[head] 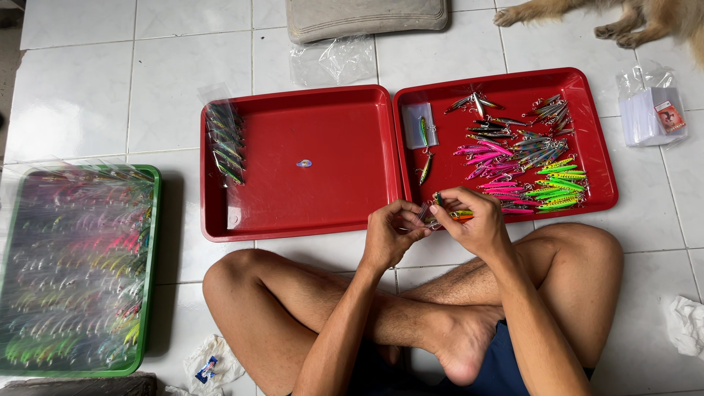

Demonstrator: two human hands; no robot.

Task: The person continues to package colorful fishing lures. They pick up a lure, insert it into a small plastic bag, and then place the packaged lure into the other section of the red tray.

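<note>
I sit cross-legged on a white tiled floor. My left hand point(390, 233) and my right hand point(469, 218) meet over the near edge of two red trays, pinching a small orange and green fishing lure point(460, 215) and a clear sleeve between them. The right red tray point(598, 139) holds several loose lures in pink, green and silver point(524, 165), plus one bagged lure point(422, 126). The left red tray point(293, 213) carries a stack of bagged lures point(224, 143) at its far left edge.
A green tray point(150, 242) filled with several bagged lures lies at the left. A pack of clear sleeves point(649, 114) rests at the right, loose plastic point(334, 60) and a grey cushion point(367, 16) beyond the trays. An animal's paws point(623, 18) show top right. Crumpled paper point(686, 323) lies near my knee.
</note>
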